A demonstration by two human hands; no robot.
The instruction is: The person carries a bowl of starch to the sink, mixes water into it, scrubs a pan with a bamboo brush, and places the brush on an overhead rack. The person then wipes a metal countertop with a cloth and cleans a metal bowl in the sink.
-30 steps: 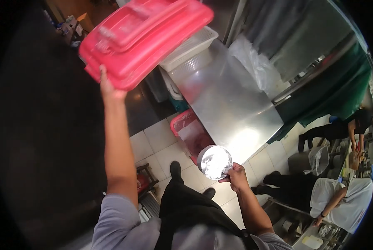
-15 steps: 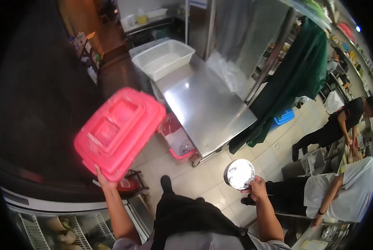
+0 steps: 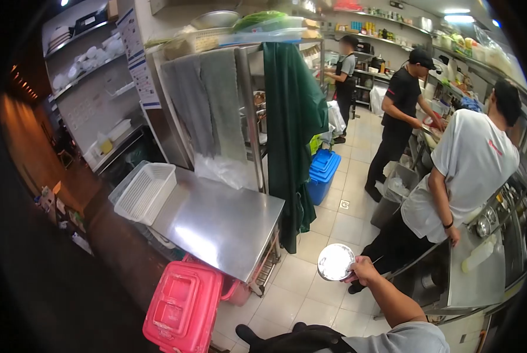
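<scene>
My right hand (image 3: 365,270) is closed on the near rim of a small round bowl (image 3: 335,262). The bowl is held out over the tiled floor, its inside bright white and silvery, so what it contains cannot be made out. At the lower left, a pink plastic lid (image 3: 181,306) with a recessed top is tilted beside the steel table. My left hand is out of view, so I cannot see whether it still grips the lid. Partly behind the lid, a pink tub (image 3: 237,292) shows under the table edge.
A steel table (image 3: 228,217) carries a white plastic basket (image 3: 146,191). Green cloth (image 3: 290,135) hangs from a rack beside it. A blue lidded bin (image 3: 322,176) stands on the floor. One person in white (image 3: 469,153) is close on the right at a counter; two others work farther back.
The view has swung up and to the right, showing more of the kitchen. The pink lid now sits lower in view, and my left hand has left the frame. My right hand keeps the bowl.
</scene>
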